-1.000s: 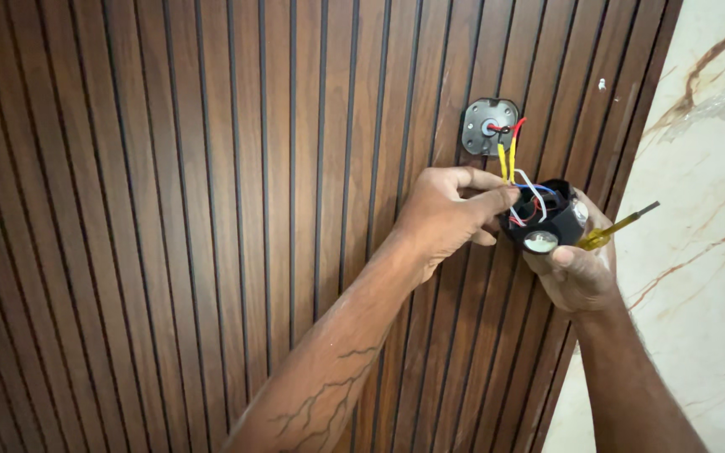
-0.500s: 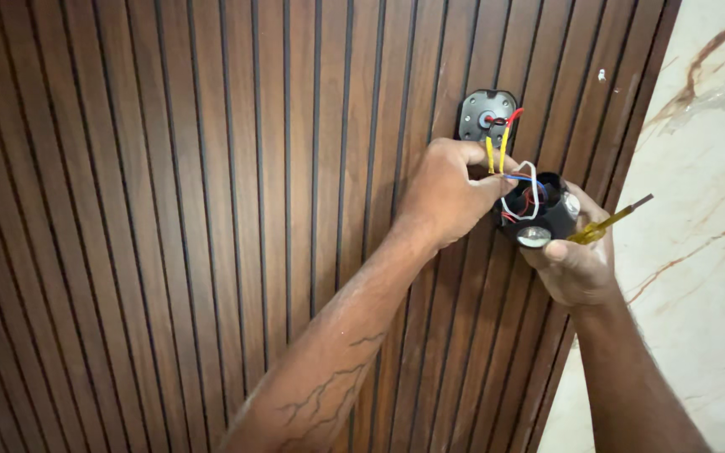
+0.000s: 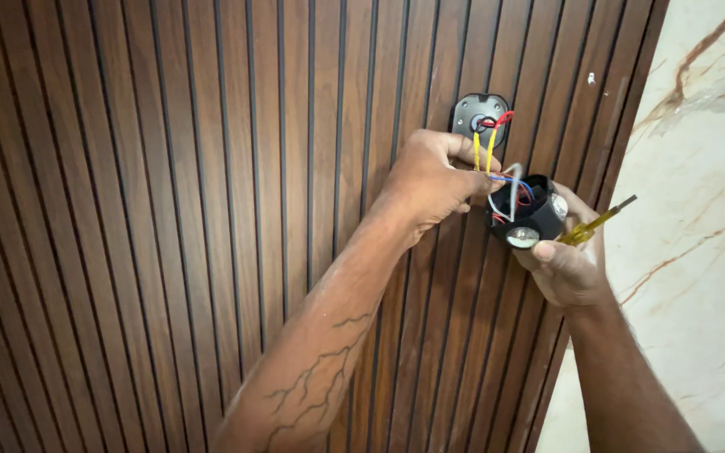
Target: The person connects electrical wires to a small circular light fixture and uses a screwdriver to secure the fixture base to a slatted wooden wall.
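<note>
Left hand raised, fingers pinching yellow wires below black wall plate, right hand gripping black fixture and yellow screwdriver, near slatted wood panel's right edge

Finished home interior; dark fluted wood wall panelling, veined marble wall slab, wall-mounted electrical fitting

The small black round fixture sits in my right grip, tilted so its open back faces me, with blue, white and red wires bunched inside and a pale round lens showing on its lower rim. A yellow-handled screwdriver lies in that same grip, tip pointing right. My left grip pinches the yellow wires running up to the black mounting plate on the wall.
</note>
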`<state>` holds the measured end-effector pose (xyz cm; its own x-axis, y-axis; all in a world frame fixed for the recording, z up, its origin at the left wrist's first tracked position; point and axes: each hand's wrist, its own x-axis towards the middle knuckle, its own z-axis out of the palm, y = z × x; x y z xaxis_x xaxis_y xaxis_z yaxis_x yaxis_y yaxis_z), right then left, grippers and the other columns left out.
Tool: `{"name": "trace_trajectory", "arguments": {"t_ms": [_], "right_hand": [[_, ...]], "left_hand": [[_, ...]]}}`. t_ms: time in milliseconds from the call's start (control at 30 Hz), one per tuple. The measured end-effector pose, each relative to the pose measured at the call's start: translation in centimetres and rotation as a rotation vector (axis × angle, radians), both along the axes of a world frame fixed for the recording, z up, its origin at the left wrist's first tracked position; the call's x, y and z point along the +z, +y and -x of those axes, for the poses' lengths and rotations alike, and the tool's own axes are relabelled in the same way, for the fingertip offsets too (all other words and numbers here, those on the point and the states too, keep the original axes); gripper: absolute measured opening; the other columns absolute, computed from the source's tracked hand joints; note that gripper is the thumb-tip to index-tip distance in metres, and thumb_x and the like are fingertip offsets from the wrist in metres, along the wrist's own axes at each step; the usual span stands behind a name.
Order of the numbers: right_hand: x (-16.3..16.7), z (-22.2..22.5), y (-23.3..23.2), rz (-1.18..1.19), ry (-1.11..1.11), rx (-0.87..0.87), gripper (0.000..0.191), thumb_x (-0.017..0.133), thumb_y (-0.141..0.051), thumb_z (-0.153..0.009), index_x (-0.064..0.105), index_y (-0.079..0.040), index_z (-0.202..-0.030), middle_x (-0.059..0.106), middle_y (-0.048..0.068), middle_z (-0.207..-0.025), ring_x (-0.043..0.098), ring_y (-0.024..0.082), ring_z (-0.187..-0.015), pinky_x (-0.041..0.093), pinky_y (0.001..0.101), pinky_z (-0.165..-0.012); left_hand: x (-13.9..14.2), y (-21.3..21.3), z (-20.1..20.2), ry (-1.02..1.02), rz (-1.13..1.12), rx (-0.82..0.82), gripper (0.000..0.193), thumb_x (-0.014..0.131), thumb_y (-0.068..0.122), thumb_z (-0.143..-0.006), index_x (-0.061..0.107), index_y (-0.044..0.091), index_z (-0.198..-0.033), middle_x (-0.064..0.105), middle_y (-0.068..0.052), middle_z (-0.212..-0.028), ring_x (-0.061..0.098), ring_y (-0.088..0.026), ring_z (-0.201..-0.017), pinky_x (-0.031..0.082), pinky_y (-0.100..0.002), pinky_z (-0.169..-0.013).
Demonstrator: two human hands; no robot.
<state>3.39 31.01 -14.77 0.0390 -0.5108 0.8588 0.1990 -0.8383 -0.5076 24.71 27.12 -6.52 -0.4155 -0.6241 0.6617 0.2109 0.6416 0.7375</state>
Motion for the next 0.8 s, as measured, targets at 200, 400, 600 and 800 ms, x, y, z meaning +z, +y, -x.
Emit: {"name": "trace_trajectory", "arguments": {"t_ms": [200,400,600,800], "right_hand": [[0.0,-0.3,0.6,0.012,0.048,0.035,0.088,0.096,-0.028,-0.074,0.053,0.010,-0.140,0.064,0.011,-0.109,0.056,0.007,-0.074,0.041,0.0174,-0.055],[0.1,-1.2,1.6,-0.004,0.033,0.030,0.089,0.097,-0.030,-0.072,0.052,0.008,-0.139,0.064,0.010,-0.107,0.054,0.006,-0.071,0.039,0.0169,-0.053],[-0.2,-0.2,0.8,0.013,0.050,0.039,0.086,0.096,-0.030,-0.074,0.053,0.009,-0.138,0.065,0.010,-0.108,0.056,0.007,-0.074,0.040,0.0180,-0.056],[-0.4,0.4,0.0,0.004,0.042,0.060,0.084,0.095,-0.027,-0.075,0.054,0.009,-0.138,0.064,0.011,-0.105,0.053,0.006,-0.069,0.038,0.0174,-0.052]], "left_hand": [[0.6,0.9,0.0,-0.040,0.000,0.073,0.018,0.083,0.007,-0.075,0.079,0.002,-0.092,0.071,-0.005,-0.069,0.057,-0.009,-0.051,0.042,-0.025,-0.041],[1.2,1.4,-0.8,-0.020,0.051,0.087,0.014,0.079,0.001,-0.075,0.080,0.000,-0.088,0.070,-0.006,-0.065,0.057,-0.010,-0.051,0.043,-0.027,-0.042],[0.4,-0.6,0.8,-0.099,0.246,0.185,0.015,0.086,0.004,-0.067,0.081,0.001,-0.081,0.078,-0.008,-0.073,0.072,-0.012,-0.066,0.058,-0.029,-0.064],[-0.2,-1.8,1.1,-0.135,0.336,0.184,0.024,0.088,0.006,-0.063,0.081,0.005,-0.086,0.079,-0.005,-0.077,0.073,-0.010,-0.070,0.058,-0.027,-0.069]]}}
